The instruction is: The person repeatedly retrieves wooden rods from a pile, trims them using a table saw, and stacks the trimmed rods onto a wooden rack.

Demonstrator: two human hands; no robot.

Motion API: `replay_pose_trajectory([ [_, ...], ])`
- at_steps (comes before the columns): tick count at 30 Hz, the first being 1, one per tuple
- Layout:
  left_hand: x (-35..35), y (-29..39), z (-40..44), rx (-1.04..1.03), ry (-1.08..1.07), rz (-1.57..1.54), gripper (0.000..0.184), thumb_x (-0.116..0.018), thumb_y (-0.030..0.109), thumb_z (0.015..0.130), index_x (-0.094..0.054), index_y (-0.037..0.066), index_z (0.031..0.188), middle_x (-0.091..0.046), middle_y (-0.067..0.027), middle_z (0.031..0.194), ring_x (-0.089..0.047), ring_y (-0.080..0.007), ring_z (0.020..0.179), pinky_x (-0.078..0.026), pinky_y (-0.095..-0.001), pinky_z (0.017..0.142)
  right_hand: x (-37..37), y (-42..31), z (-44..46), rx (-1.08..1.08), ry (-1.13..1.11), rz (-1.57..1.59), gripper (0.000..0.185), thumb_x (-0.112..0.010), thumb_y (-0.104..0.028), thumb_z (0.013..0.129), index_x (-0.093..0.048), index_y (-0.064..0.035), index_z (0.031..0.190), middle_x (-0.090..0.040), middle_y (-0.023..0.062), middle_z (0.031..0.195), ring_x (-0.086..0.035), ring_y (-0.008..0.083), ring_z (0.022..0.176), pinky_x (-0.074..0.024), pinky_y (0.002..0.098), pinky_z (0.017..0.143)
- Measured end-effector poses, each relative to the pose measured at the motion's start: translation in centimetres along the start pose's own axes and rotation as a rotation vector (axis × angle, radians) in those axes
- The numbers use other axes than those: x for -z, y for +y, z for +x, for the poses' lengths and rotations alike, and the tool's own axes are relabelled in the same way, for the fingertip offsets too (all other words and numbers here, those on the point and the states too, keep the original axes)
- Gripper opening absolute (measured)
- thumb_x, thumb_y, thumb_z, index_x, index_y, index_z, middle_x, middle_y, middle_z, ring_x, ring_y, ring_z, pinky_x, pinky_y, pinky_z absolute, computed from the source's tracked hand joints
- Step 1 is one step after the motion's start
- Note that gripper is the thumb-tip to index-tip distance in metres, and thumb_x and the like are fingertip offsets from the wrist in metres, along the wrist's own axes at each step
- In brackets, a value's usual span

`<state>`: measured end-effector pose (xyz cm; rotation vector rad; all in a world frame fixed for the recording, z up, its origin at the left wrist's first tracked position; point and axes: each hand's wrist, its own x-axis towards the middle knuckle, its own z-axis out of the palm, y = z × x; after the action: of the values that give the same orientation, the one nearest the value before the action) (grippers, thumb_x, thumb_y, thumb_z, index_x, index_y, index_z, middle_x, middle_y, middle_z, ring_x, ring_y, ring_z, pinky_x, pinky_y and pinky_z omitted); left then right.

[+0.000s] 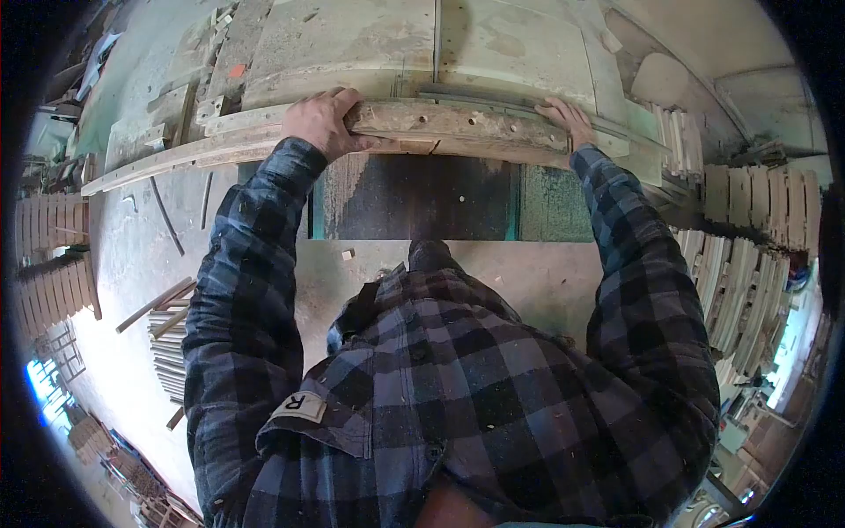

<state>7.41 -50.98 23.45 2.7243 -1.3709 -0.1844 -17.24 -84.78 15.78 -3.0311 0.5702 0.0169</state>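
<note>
A thick, worn wooden board [458, 121] with several round holes lies along the front of the machine table, level with both my hands. Toward its left end, my left hand [324, 125] is closed on it, the thumb along the near side and the fingers over the top. My right hand [568, 121] grips the other end, its fingers curled over the far edge and the palm at the near side. Just left of my left hand, a long pale wooden rail [185, 160] runs out past the table corner.
Behind the board spreads the stained table top [343, 53], with small wooden blocks [211, 109] and an orange scrap [237, 70] at left. The dark front panel [414, 198] stands below. Stacked slats [735, 290] rise at right; more sticks [169, 343] lie on the floor at left.
</note>
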Motion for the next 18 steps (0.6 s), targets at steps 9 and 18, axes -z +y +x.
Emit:
replay_pose_trajectory([
  [9,-1.0,-0.3,-0.3,0.003,0.025,0.024,0.062,-0.074,0.049,0.059,-0.053,0.017,0.107,-0.062,-0.0088,0.097,-0.059,-0.0275,0.091,-0.046,-0.0383,0.079,0.0,-0.3,-0.7,0.029,-0.008,0.007,0.097,-0.085,-0.031,0.041,-0.039,-0.0314,0.126,-0.030,-0.0034,0.134,-0.033,0.0220,0.124,-0.0202,0.0411,0.108],
  [18,-1.7,-0.6,-0.2,-0.003,0.045,0.001,0.059,-0.073,0.048,0.060,-0.054,0.019,0.108,-0.062,-0.0071,0.098,-0.059,-0.0256,0.094,-0.046,-0.0361,0.081,-0.9,0.0,-0.8,0.014,0.021,0.026,0.097,-0.083,-0.021,0.046,-0.034,-0.0265,0.129,-0.034,-0.0012,0.133,-0.034,0.0217,0.124,-0.0199,0.0392,0.109],
])
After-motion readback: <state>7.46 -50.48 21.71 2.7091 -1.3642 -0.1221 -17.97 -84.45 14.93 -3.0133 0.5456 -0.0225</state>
